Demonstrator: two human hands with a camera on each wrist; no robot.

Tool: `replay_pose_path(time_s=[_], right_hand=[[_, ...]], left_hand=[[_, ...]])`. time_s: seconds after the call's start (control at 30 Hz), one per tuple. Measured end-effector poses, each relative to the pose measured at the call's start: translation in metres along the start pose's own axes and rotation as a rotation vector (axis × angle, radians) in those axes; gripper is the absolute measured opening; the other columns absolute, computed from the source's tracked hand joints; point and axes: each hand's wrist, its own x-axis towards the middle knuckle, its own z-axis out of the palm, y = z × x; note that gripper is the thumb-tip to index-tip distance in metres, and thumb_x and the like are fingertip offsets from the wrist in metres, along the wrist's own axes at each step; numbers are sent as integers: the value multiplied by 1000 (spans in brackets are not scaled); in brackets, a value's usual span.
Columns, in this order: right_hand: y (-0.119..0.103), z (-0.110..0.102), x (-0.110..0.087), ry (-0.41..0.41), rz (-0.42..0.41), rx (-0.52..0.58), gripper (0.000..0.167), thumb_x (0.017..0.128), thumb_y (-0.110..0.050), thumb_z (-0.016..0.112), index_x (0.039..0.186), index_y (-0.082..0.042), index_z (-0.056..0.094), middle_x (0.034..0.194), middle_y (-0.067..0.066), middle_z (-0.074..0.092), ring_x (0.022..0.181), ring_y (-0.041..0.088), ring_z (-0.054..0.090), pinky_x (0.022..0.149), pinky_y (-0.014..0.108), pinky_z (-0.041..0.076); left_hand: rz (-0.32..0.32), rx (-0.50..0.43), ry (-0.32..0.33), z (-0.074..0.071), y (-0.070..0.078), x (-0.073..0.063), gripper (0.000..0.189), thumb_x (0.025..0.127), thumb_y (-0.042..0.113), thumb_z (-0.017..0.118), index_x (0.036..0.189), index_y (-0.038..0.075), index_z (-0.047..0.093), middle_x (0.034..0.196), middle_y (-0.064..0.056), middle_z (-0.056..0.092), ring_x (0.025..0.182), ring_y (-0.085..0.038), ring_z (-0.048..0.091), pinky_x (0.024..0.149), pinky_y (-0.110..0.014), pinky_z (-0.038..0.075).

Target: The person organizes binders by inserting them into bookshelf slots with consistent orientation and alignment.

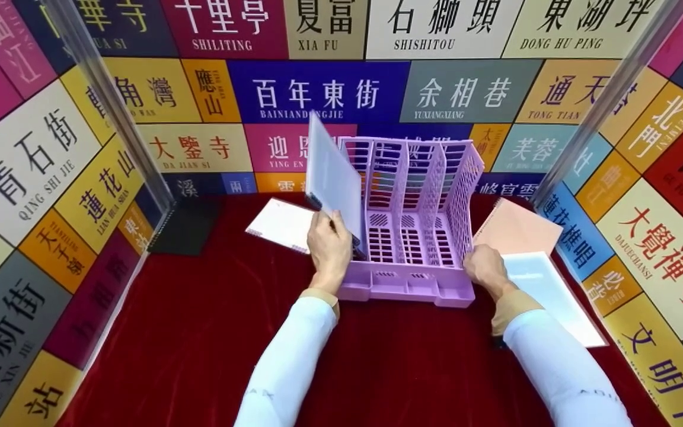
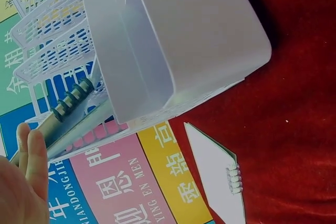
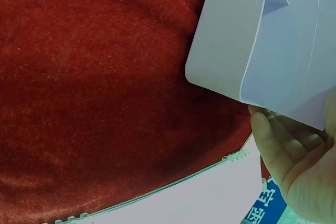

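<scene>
A purple file rack (image 1: 407, 279) with several upright dividers stands in the middle of the table. My left hand (image 1: 329, 243) grips a spiral notebook (image 1: 335, 172) with a pale blue cover, which stands tilted at the rack's leftmost slot. In the left wrist view its dark coil (image 2: 73, 98) shows beside the rack wall, and the fingers (image 2: 37, 156) lie along it. At the rack's right side, my right hand (image 1: 487, 270) holds the side wall near the front corner. In the right wrist view its fingers (image 3: 270, 140) lie against the outer face of the wall.
A white notebook (image 1: 282, 222) lies left of the rack, and a black notebook (image 1: 184, 228) farther left. Right of it are a peach notebook (image 1: 519, 225) and a pale blue-white one (image 1: 555, 296). Patterned panels (image 1: 318, 89) enclose the red cloth (image 1: 199, 332).
</scene>
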Motion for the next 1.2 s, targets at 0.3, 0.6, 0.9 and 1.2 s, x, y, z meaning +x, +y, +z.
replay_pose_path(time_s=[0.3,0.6,0.9,1.2], right_hand=[[1,-1,0,-4,6,11,27,86,-21,39,83,-2,57,87,20,59,80,34,56,68,47,44],[1,2,-2,20,-11,4,27,86,-22,40,80,-2,57,86,21,60,80,36,56,68,48,44],[-1,-3,-1,-23,15,34,27,87,-22,39,89,-1,57,87,19,59,81,34,56,70,47,44],[-1,-1,-2,-28,12,36,29,87,-22,39,92,0,58,88,19,60,81,34,57,69,46,45]], left_hand=[[-9,-4,-22,7,-5,-6,14,85,18,56,94,7,58,83,-3,55,73,-20,56,68,-31,47],[-130,59,-66,18,-12,-13,10,84,21,56,85,14,48,78,3,49,69,-14,51,62,-28,43],[-185,85,-107,27,-9,-11,12,84,22,56,85,14,48,76,4,48,68,-14,50,62,-28,42],[-224,94,-109,39,-10,-11,13,84,21,57,84,14,47,76,1,48,68,-18,50,63,-32,42]])
